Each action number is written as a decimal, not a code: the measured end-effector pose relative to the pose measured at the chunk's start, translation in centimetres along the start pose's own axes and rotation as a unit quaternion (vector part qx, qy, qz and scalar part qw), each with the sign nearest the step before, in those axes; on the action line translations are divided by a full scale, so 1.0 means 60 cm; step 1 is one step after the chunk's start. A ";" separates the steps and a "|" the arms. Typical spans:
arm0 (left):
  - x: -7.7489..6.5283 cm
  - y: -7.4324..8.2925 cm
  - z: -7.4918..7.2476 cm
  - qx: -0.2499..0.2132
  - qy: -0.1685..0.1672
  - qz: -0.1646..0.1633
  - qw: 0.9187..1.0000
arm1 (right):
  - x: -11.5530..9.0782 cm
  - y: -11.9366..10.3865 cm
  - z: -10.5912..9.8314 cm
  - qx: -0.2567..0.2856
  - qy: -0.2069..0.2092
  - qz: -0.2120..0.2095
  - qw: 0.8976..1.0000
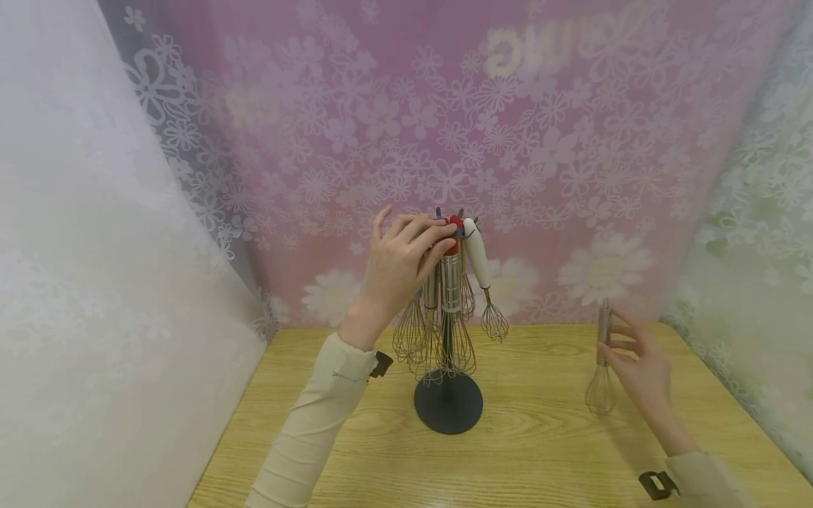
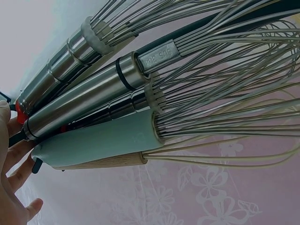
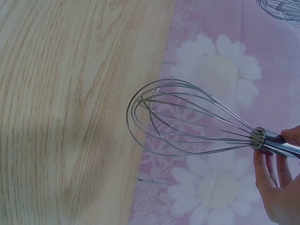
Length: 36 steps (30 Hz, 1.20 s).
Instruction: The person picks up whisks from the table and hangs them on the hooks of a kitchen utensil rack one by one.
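In the head view a black stand [image 1: 448, 406] carries several whisks hung round its top. My left hand [image 1: 401, 257] is at that top, thumb and fingertips round it by the red ends of a steel-handled whisk [image 1: 450, 282]. The left wrist view shows steel handles, a mint-green whisk handle [image 2: 98, 144] and a wooden handle [image 2: 101, 161] beside my fingers; the exact grip is partly hidden. Off to the right, my right hand [image 1: 641, 363] grips a steel whisk [image 3: 187, 119] by its handle, wire loops pointing down, apart from the stand.
A white-handled small whisk [image 1: 476, 254] hangs on the stand's right side. The stand stands on a wood-grain table [image 1: 527, 451]. Behind it rises a pink flowered backdrop [image 1: 381, 162], with pale cloth [image 1: 114, 282] on the left and a flowered sheet [image 1: 756, 282] on the right.
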<state>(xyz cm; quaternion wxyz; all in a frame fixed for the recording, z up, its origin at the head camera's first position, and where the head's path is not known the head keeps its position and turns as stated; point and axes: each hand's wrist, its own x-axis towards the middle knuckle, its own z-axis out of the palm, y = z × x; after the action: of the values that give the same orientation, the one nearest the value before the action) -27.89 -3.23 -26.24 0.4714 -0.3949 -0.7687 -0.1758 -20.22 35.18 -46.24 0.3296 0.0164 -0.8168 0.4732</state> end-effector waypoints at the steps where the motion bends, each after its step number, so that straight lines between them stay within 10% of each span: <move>1: 0.000 0.000 0.000 0.000 0.000 0.000 1.000 | 0.000 -0.001 0.001 0.001 -0.001 -0.002 1.000; 36: 0.001 0.000 0.000 0.004 -0.007 -0.001 1.000 | 0.008 -0.054 0.037 0.047 0.000 -0.031 0.998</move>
<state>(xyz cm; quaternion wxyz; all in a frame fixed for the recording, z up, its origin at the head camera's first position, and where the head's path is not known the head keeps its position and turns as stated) -27.90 -3.17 -26.18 0.4676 -0.3935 -0.7730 -0.1704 -20.67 31.79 -44.26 0.3433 0.0571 -0.7925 0.5009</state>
